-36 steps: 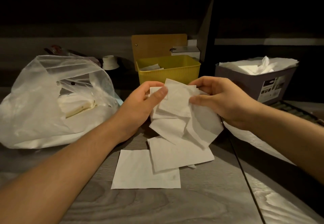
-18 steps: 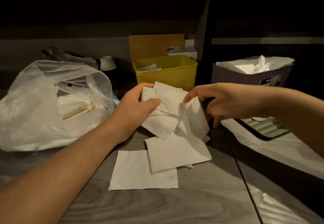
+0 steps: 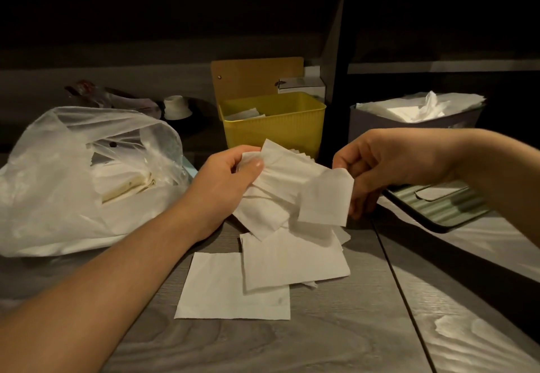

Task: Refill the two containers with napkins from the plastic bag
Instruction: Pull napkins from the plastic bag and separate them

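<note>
My left hand (image 3: 225, 182) grips a fanned bunch of white napkins (image 3: 280, 185) above the table. My right hand (image 3: 380, 165) pinches the upper right corner of one napkin (image 3: 324, 200) at the edge of that bunch. Loose napkins (image 3: 292, 258) lie flat on the table below. The plastic bag (image 3: 73, 179) sits at the left, open, with a stack of napkins inside. Behind the hands, the yellow container (image 3: 274, 130) holds a few napkins low down. The grey container (image 3: 409, 122) at the right is heaped with white napkins.
A dark ribbed lid (image 3: 438, 206) lies on the table right of my right hand. A brown board (image 3: 257, 77) and a small white box (image 3: 301, 86) stand behind the yellow container. A small white cup (image 3: 175, 106) sits behind the bag.
My right hand let go of the bunch, drew to the right and now pinches a single napkin at the bunch's edge. My left hand kept the bunch and tilted it slightly.
</note>
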A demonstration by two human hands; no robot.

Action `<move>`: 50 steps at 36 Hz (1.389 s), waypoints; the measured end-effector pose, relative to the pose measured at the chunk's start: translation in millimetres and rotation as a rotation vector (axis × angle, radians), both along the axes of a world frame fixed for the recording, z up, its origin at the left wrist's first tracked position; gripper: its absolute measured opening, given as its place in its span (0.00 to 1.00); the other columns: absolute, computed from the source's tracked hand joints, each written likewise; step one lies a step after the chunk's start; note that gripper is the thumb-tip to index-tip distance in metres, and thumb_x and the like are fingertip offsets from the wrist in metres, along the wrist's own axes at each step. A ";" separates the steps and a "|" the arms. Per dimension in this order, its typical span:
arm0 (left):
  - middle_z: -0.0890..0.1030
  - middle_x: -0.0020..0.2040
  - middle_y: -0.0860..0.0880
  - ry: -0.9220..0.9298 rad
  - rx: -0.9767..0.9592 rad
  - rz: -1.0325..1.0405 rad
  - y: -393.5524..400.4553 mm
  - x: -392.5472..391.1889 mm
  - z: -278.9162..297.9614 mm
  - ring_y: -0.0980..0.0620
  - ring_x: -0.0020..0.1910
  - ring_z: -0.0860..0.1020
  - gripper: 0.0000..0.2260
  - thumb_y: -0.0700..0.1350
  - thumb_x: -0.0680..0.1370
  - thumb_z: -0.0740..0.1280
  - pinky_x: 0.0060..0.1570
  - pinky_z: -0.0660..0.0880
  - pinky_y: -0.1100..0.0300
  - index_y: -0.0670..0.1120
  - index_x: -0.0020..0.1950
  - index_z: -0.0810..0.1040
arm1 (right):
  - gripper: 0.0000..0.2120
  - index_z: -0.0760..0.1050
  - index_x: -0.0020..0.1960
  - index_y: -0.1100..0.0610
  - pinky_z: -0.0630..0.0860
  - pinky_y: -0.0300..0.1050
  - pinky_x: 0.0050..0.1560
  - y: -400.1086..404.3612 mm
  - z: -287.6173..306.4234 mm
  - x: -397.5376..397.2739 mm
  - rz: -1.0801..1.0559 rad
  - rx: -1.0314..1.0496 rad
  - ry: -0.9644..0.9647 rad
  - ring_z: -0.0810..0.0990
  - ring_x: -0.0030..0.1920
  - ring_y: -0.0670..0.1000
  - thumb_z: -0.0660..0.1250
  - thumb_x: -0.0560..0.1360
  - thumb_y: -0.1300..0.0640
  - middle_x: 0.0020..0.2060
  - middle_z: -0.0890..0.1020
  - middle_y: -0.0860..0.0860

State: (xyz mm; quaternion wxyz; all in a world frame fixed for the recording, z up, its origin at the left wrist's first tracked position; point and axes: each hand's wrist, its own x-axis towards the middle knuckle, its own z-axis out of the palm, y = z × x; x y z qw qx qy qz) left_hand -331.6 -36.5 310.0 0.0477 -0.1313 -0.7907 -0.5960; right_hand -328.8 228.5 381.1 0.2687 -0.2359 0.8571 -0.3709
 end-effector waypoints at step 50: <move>0.85 0.50 0.55 -0.020 0.012 -0.022 -1.0 -2.4 -2.8 0.53 0.51 0.84 0.09 0.45 0.83 0.64 0.51 0.83 0.54 0.54 0.57 0.82 | 0.08 0.76 0.43 0.48 0.75 0.36 0.32 -6.3 22.7 30.4 0.090 0.283 0.352 0.78 0.28 0.43 0.74 0.72 0.49 0.32 0.81 0.47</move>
